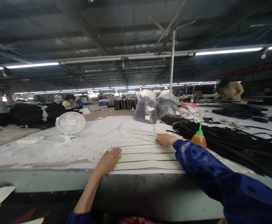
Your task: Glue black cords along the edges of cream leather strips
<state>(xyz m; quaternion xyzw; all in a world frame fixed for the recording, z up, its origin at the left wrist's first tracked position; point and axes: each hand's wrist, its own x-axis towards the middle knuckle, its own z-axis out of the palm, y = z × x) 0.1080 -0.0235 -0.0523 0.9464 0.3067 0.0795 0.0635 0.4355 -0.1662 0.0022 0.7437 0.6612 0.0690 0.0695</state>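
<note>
Several long pale strips (147, 157) with dark edges lie side by side on the white-covered table in front of me. My left hand (109, 159) rests flat on their left ends, fingers stretched out. Farther back, my right hand (166, 139) has its fingers curled down and pinched at a pale strip (143, 137) that lies at a slant. More slanted strips lie just beyond it. The right forearm, in a blue dotted sleeve, covers the right ends of the nearer strips.
An orange bottle (199, 140) with a green nozzle stands beside my right sleeve. Black straps (238, 146) are heaped at right. A white fan (71, 123) and a white power strip (30, 140) are at left. Filled plastic bags (146, 107) stand behind. Other people work farther off.
</note>
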